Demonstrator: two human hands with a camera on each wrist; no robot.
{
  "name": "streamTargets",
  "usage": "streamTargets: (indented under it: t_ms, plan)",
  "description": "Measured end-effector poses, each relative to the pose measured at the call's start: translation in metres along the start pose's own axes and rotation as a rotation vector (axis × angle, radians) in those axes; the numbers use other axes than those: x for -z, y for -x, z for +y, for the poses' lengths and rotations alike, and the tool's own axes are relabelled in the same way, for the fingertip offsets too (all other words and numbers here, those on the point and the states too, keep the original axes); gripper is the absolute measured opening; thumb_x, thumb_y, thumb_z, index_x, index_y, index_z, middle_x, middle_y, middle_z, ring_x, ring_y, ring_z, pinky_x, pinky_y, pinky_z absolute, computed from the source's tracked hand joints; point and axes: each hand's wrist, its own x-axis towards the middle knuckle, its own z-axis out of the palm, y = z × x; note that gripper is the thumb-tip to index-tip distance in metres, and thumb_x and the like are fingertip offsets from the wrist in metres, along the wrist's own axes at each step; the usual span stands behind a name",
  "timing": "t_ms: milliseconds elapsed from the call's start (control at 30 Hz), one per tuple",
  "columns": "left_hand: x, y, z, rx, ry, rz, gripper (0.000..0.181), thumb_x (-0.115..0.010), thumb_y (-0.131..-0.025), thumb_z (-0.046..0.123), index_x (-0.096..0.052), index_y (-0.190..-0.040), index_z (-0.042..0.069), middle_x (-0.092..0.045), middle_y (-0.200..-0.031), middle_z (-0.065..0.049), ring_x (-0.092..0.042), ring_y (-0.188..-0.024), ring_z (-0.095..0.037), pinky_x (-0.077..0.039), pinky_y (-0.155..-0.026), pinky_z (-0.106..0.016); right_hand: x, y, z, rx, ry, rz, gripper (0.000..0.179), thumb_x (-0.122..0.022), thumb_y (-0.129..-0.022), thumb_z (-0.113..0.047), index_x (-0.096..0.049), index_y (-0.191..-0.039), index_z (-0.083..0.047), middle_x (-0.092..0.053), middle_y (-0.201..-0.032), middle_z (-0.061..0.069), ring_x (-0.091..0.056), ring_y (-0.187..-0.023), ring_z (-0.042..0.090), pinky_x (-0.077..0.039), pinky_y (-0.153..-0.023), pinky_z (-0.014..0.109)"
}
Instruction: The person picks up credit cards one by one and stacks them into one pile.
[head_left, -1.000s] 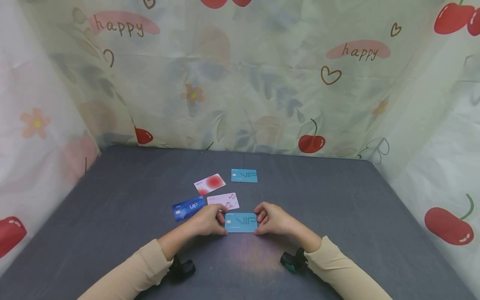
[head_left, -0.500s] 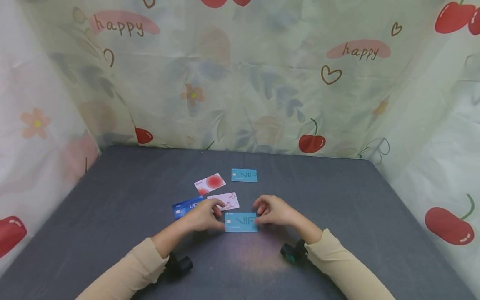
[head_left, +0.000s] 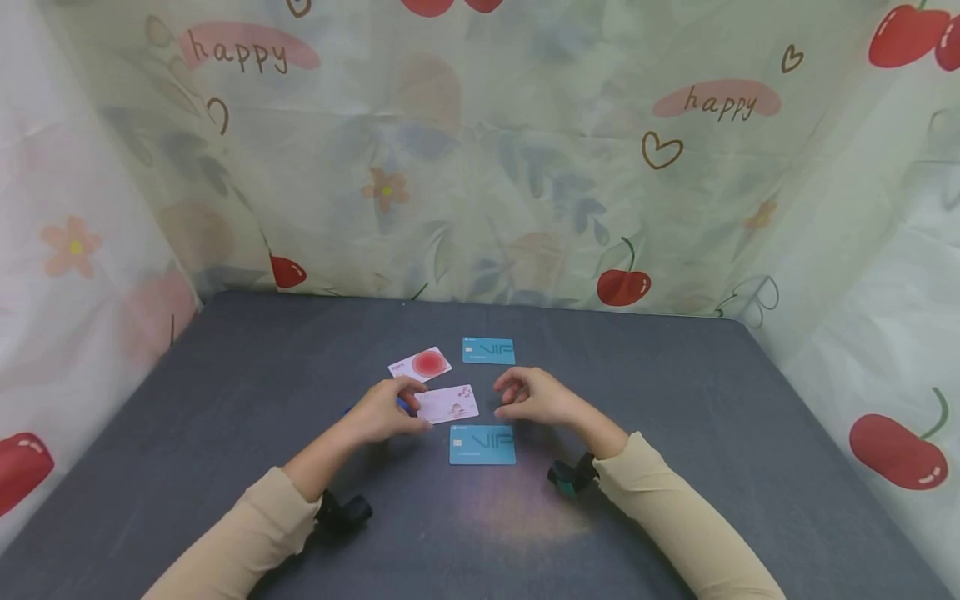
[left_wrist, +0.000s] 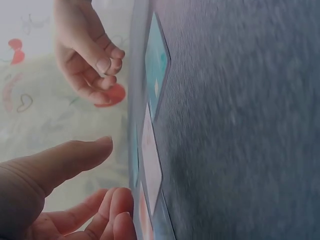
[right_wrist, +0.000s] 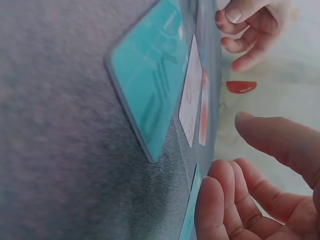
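My left hand (head_left: 384, 408) hovers over the left side of the group of cards, fingers loosely bent and holding nothing. Under it a dark blue VIP card (left_wrist: 163, 220) is mostly hidden in the head view. Just right of its fingertips lies a pale pink card (head_left: 452, 404). My right hand (head_left: 538, 395) hangs in the air to the right of the pink card, thumb and fingers apart, nothing between them. Nearest to me, a teal VIP card (head_left: 482, 445) lies flat and straight on the table.
Behind the pink card lie a tilted white card with a red circle (head_left: 423, 364) and a second teal VIP card (head_left: 488, 351). All rest on a dark grey table (head_left: 660, 483). A patterned curtain (head_left: 480, 208) encloses its back and sides.
Both hands have let go of the near teal card's short edges and lifted. The left moved left and forward over the blue card, the right forward and slightly left. The cards stayed put.
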Motion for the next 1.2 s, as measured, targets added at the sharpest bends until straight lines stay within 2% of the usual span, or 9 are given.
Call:
streamTargets:
  t_ms: [200,333,633,867,1200]
  plan:
    - [0.005,-0.004,-0.010,0.016,-0.003,0.022,0.049,-0.074,-0.071,0.014,-0.056,-0.114,-0.002,-0.061,-0.089,-0.013,-0.052,-0.076,-0.019,-0.041,-0.061,-0.023,0.001,-0.013,-0.001,0.031,0.042,-0.027,0.038,-0.072,-0.075,-0.016,-0.058,-0.107,0.000,-0.059,-0.084,0.005,-0.055,-0.071,0.012,-0.046,-0.065,0.022]
    - [0.008,-0.006,-0.015,-0.007,-0.015,0.029,0.048,-0.074,-0.070,0.013,-0.058,-0.113,-0.003,-0.062,-0.088,-0.016,-0.054,-0.077,-0.020,-0.040,-0.066,-0.025,0.001,-0.021,0.000,0.038,0.055,-0.050,0.038,-0.072,-0.075,-0.016,-0.058,-0.107,0.000,-0.059,-0.085,0.005,-0.054,-0.072,0.012,-0.045,-0.065,0.022]
    - [0.006,-0.010,-0.019,-0.012,-0.047,0.018,0.052,-0.077,-0.067,0.012,-0.057,-0.112,-0.004,-0.063,-0.080,-0.015,-0.054,-0.071,-0.016,-0.039,-0.065,-0.024,-0.001,-0.039,-0.003,0.043,0.057,-0.092,0.038,-0.072,-0.074,-0.012,-0.058,-0.108,0.001,-0.060,-0.086,0.009,-0.053,-0.070,0.010,-0.044,-0.064,0.019]
    - [0.005,-0.013,-0.017,0.012,-0.067,-0.024,0.056,-0.078,-0.066,0.013,-0.055,-0.113,-0.005,-0.062,-0.079,-0.013,-0.051,-0.068,-0.015,-0.039,-0.061,-0.023,-0.005,-0.047,-0.003,0.013,0.061,-0.125,0.041,-0.073,-0.073,-0.011,-0.057,-0.109,0.000,-0.061,-0.088,0.011,-0.054,-0.070,0.010,-0.045,-0.065,0.019]
    - [0.003,-0.018,-0.019,0.029,-0.096,-0.032,0.056,-0.079,-0.065,0.014,-0.055,-0.112,-0.004,-0.059,-0.075,-0.008,-0.048,-0.064,-0.014,-0.037,-0.059,-0.023,-0.008,-0.057,-0.002,-0.049,0.146,-0.132,0.043,-0.076,-0.072,-0.017,-0.058,-0.109,-0.007,-0.059,-0.089,0.006,-0.051,-0.076,0.014,-0.041,-0.066,0.021]
